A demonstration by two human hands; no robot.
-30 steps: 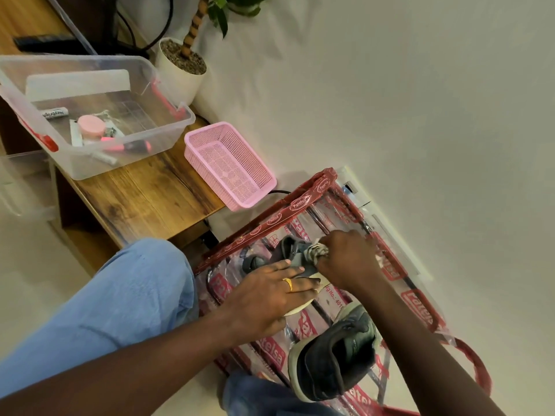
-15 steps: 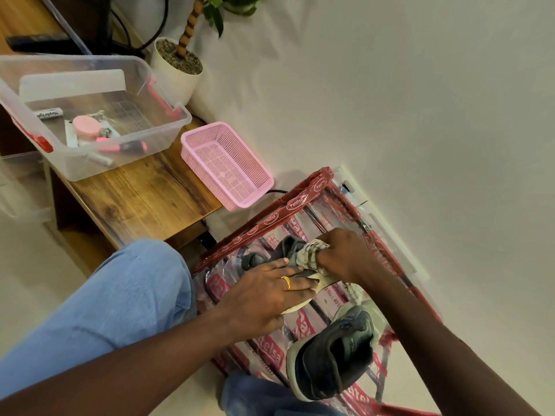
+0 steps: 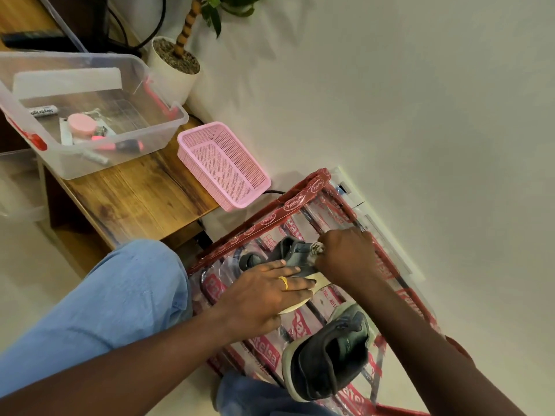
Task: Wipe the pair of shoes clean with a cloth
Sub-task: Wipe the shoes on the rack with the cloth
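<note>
Now the right hand (image 3: 345, 253), bunched round the cloth (image 3: 316, 249), has rubbed back up the far shoe (image 3: 288, 250). The left hand (image 3: 264, 292) stays flat-fingered on it, pinning it and covering part. The near shoe (image 3: 330, 352) lies on the printed plastic bag (image 3: 300, 202), probably next. The pink basket (image 3: 222, 166) sits clear, far left.

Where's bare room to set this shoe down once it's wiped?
Bare wood on the tabletop between the clear bin and the pink basket. The plastic bag is crowded: left hand pressing the far shoe, right hand gripping the cloth, near shoe beside them.
</note>
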